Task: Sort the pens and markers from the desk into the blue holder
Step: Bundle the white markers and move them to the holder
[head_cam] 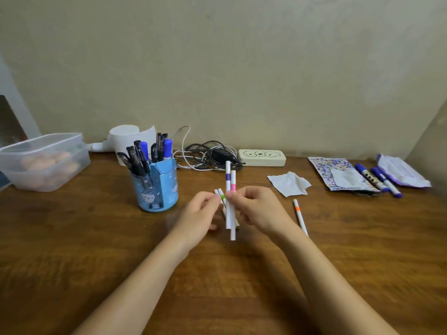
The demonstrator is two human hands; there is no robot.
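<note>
Head cam: my right hand (254,209) pinched purple-band marker (227,187) and pink-band marker (233,204) upright together, bundling so one trip covers more. Left hand (200,211) closed on green-band marker (222,198) plus another white one, right next to the first pair, probably merging them. Blue holder (157,187) sat just left of hands, already stuffed with pens. Orange-band marker (300,216) lay on desk (72,238) by right wrist. Blue markers (378,181) waited far right, on patterned packet.
</note>
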